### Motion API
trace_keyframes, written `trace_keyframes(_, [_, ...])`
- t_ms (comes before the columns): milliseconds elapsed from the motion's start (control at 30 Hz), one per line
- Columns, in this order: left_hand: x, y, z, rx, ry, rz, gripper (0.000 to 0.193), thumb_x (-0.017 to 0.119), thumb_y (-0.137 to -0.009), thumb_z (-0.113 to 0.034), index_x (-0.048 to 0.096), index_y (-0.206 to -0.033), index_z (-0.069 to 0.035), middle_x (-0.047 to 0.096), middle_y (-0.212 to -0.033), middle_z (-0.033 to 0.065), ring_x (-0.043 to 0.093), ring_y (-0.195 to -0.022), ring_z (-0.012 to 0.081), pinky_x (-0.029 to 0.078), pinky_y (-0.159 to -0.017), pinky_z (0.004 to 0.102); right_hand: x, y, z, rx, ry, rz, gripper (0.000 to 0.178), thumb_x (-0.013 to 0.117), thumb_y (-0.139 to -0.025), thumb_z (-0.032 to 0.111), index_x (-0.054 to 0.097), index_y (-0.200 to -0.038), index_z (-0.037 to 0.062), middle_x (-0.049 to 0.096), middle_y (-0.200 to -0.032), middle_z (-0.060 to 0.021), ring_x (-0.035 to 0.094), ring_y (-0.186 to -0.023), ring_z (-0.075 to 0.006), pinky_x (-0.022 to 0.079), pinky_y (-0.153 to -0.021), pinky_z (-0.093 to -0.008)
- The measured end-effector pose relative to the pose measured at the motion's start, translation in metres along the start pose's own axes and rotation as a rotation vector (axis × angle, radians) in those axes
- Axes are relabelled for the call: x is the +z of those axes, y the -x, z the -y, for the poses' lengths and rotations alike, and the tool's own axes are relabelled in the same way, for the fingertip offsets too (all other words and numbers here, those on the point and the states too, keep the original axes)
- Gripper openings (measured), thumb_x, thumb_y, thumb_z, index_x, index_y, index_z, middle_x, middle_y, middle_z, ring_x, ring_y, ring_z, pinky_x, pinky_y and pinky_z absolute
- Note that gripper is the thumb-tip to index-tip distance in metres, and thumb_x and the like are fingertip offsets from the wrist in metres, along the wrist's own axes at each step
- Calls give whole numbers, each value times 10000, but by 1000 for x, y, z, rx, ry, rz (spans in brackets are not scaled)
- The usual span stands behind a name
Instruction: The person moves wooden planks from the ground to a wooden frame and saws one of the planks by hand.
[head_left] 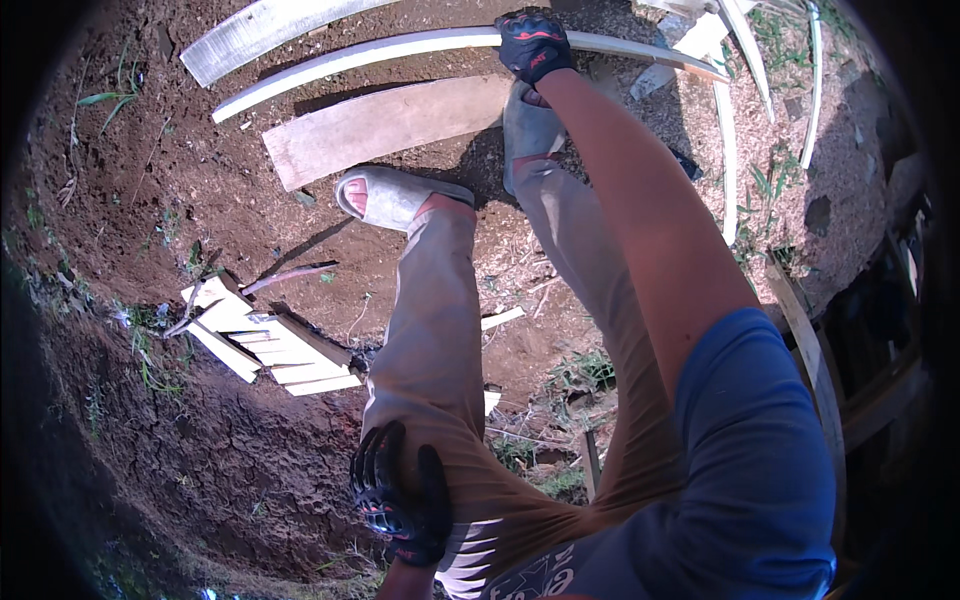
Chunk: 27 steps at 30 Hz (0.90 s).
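My right hand (533, 45), in a black glove with red marks, reaches far forward and is closed around a long, narrow wooden strip (375, 56). The strip runs left to right across the far ground, and my fingers hide part of its middle. My left hand (402, 497), gloved alike, lies against my left thigh with fingers stretched and thumb apart, holding nothing. On the near side of the strip, a wide brown board (385, 128) lies flat, one end close to my right foot. Beyond the strip is a pale, wide plank (270, 38).
Short pale wood offcuts (285, 345) are heaped on the dirt to the left, beside a thin stick (290, 276). More narrow strips (727, 160) lie at the far right among wood shavings. Timber pieces (815, 360) stand near my right side. My sandalled feet rest on the soil.
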<state>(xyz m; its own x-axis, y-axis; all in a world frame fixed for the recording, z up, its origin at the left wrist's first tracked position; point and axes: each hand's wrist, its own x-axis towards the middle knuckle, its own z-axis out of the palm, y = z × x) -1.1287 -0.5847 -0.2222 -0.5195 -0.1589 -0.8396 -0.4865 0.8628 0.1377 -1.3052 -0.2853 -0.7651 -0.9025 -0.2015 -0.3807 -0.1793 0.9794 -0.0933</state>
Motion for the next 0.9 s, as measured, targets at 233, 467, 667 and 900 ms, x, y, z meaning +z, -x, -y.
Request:
trace_keyframes(233, [-4,6,-11,2,44,-13,419,706,-1016,-226,663,-1345,30,679,-1315,243,608,-1261,421,459,-1103,545,-28,11,3,-38,17,203,257,639,-941,315,764,-1109,165,777,-1086,-112,756,-1051,-316,604,-888,-494])
trace_keyframes(467, [18,16,10,2,194,-146,542,704,-1015,-308,595,-1428,25,662,-1345,257,597,-1282,436,461,-1107,536,-148,84,24,-297,-80,126,181,648,-914,288,748,-980,153,769,-940,-107,759,-910,-312,578,-794,-484])
trace_keyframes(667, [-21,24,-8,77,84,-282,677,739,-961,-414,554,-1457,8,622,-1406,244,572,-1325,425,428,-1148,517,-320,172,87,-475,-192,66,170,655,-860,280,749,-915,150,737,-785,-74,748,-775,-275,547,-714,-459])
trace_keyframes(900, [-34,21,25,401,779,-284,884,898,-838,-242,445,-1573,-54,558,-1522,202,513,-1447,313,475,-1164,435,-515,250,113,-562,-171,17,168,657,-889,292,770,-928,175,757,-822,-87,768,-827,-301,586,-723,-470])
